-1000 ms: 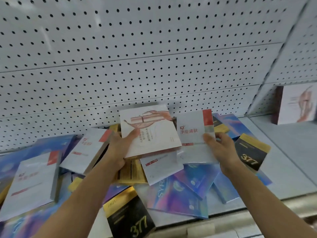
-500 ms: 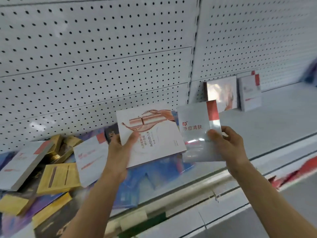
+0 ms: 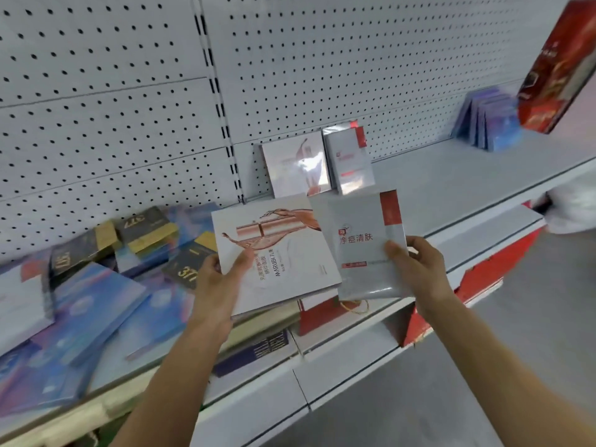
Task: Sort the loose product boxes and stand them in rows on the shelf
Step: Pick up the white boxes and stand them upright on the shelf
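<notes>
— Two boxes are in hand. The left hand [image 3: 214, 282] grips the white MARUBI box [image 3: 274, 253] at its left edge, thumb across the front and the other fingers curled behind it.

— And the other one?

— The right hand [image 3: 419, 269] pinches the grey box with the red corner [image 3: 364, 246] at its right edge, thumb on the front and fingers wrapped behind. It overlaps the MARUBI box's right edge, and both are held up in front of the shelf [image 3: 451, 182].

— What already stands there?

— Two boxes lean against the pegboard [image 3: 322, 59]: a standing MARUBI box [image 3: 295, 162] and, just beside it on the right, a standing grey box [image 3: 350, 156]. Farther right is a row of blue boxes [image 3: 487, 122], upright.

— And the loose ones?

— On the left lies a loose pile [image 3: 96, 285]: blue boxes flat, with black-and-gold 377 boxes [image 3: 187, 269] among them, all blurred.
</notes>
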Tool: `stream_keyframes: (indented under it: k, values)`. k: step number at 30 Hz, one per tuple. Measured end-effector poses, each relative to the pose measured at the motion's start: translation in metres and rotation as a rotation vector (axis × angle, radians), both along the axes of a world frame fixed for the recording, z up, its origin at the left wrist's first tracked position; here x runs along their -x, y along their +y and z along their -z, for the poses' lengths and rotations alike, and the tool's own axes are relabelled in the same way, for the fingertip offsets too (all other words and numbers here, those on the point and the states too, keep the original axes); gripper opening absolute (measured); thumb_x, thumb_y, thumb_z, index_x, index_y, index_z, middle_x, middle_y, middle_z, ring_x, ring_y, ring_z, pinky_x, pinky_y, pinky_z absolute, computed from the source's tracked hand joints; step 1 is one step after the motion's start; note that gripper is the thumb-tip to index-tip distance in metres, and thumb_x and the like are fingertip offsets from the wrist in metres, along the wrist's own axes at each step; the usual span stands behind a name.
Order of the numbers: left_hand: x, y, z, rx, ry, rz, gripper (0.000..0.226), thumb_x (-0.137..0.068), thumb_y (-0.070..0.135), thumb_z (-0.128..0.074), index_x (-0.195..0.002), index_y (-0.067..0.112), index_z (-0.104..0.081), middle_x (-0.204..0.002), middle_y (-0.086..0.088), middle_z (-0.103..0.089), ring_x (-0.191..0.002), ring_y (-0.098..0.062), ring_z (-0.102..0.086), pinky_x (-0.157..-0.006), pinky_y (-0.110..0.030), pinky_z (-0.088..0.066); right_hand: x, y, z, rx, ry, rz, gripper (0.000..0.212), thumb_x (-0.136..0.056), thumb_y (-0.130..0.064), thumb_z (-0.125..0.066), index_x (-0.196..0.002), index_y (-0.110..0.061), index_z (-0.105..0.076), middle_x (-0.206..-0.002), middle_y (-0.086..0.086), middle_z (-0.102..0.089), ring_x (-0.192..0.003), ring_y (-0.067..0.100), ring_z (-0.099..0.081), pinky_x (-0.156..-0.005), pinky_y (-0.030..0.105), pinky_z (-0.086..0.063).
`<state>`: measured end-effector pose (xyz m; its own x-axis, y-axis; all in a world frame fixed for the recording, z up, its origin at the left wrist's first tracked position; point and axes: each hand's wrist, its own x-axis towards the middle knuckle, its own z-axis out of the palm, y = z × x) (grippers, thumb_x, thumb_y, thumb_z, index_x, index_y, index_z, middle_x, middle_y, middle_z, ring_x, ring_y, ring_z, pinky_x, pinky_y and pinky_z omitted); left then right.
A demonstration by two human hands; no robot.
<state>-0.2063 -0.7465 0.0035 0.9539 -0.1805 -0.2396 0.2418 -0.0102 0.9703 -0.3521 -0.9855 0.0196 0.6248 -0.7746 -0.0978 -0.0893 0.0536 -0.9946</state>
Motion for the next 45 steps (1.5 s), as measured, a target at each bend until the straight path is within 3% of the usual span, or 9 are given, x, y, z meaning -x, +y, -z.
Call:
stream_keyframes:
  k: [7,11,17,22,27,36,39,42,45]
  values:
    - [-0.012,-0.062,-0.002,-0.03,-0.048,0.0,0.044,-0.083,0.032,-0.074,-0.117,0.011,-0.054,-0.103,-0.003,-0.071,-0.091,-0.019,-0.07,-0.076,-0.038,-0.057,-0.016,-0.067,0.013,0.025,0.039,0.003,0.024,-0.091,-0.024,-0.062,-0.109,-0.01,-0.055,-0.089,0.005,-0.068,-0.08,0.023,-0.066,-0.061,0.029,-0.051]
    - [-0.033,-0.099,0.003,-0.03,-0.047,-0.033,0.047,-0.081,0.035,-0.076,-0.117,0.014,-0.056,-0.105,-0.002,-0.071,-0.095,-0.021,-0.069,-0.088,-0.046,-0.055,-0.043,-0.113,0.016,0.042,0.046,-0.062,0.024,-0.089,-0.021,-0.065,-0.108,-0.01,-0.055,-0.093,0.006,-0.07,-0.082,0.024,-0.068,-0.062,0.03,-0.052]
    - [-0.075,-0.148,0.007,0.013,0.014,-0.107,0.038,-0.086,0.029,-0.071,-0.117,0.015,-0.054,-0.104,-0.004,-0.071,-0.089,-0.023,-0.071,-0.08,-0.044,-0.058,-0.11,-0.18,0.027,0.09,0.107,-0.17,0.016,-0.089,-0.017,-0.066,-0.101,-0.011,-0.057,-0.081,0.002,-0.068,-0.064,0.012,-0.064,-0.047,0.015,-0.046]
    - [-0.112,-0.173,0.008,0.011,-0.018,-0.146,0.039,-0.087,0.028,-0.07,-0.121,0.016,-0.055,-0.109,-0.002,-0.071,-0.091,-0.022,-0.072,-0.077,-0.041,-0.059,-0.164,-0.222,0.038,0.069,0.094,-0.254,0.016,-0.087,-0.019,-0.067,-0.099,-0.011,-0.062,-0.083,0.009,-0.07,-0.073,0.025,-0.065,-0.064,0.033,-0.053]
    - [-0.136,-0.186,0.01,-0.002,-0.035,-0.175,0.038,-0.085,0.031,-0.071,-0.118,0.02,-0.056,-0.108,0.0,-0.072,-0.094,-0.023,-0.072,-0.085,-0.049,-0.057,-0.202,-0.251,0.038,0.117,0.108,-0.335,0.016,-0.088,-0.023,-0.067,-0.103,-0.018,-0.065,-0.092,0.009,-0.069,-0.081,0.025,-0.066,-0.062,0.032,-0.053]
    - [-0.137,-0.195,0.002,0.027,-0.095,-0.238,0.04,-0.085,0.027,-0.072,-0.12,0.017,-0.057,-0.107,0.0,-0.073,-0.092,-0.019,-0.072,-0.083,-0.041,-0.058,-0.239,-0.28,0.051,0.298,0.184,-0.418,0.018,-0.089,-0.028,-0.065,-0.101,-0.015,-0.064,-0.09,0.012,-0.065,-0.077,0.026,-0.065,-0.064,0.029,-0.051]
    - [-0.133,-0.194,-0.001,0.031,-0.102,-0.257,0.043,-0.084,0.029,-0.072,-0.121,0.015,-0.056,-0.108,-0.001,-0.073,-0.091,-0.019,-0.072,-0.078,-0.036,-0.06,-0.243,-0.283,0.057,0.353,0.196,-0.397,0.023,-0.087,-0.031,-0.067,-0.101,-0.015,-0.059,-0.09,0.009,-0.065,-0.081,0.028,-0.065,-0.068,0.037,-0.052]
    - [-0.126,-0.196,-0.006,0.038,-0.116,-0.289,0.042,-0.085,0.029,-0.071,-0.122,0.014,-0.056,-0.106,0.0,-0.073,-0.088,-0.016,-0.073,-0.069,-0.027,-0.059,-0.245,-0.281,0.056,0.425,0.24,-0.356,0.036,-0.085,-0.031,-0.069,-0.109,-0.013,-0.051,-0.096,0.004,-0.062,-0.088,0.026,-0.062,-0.067,0.032,-0.049]
    - [-0.121,-0.198,-0.013,0.043,-0.134,-0.289,0.039,-0.087,0.028,-0.068,-0.121,0.015,-0.055,-0.105,-0.001,-0.073,-0.085,-0.014,-0.073,-0.064,-0.023,-0.058,-0.246,-0.273,0.05,0.596,0.193,-0.225,0.048,-0.083,-0.032,-0.07,-0.12,-0.015,-0.044,-0.108,0.002,-0.053,-0.097,0.023,-0.054,-0.08,0.041,-0.05]
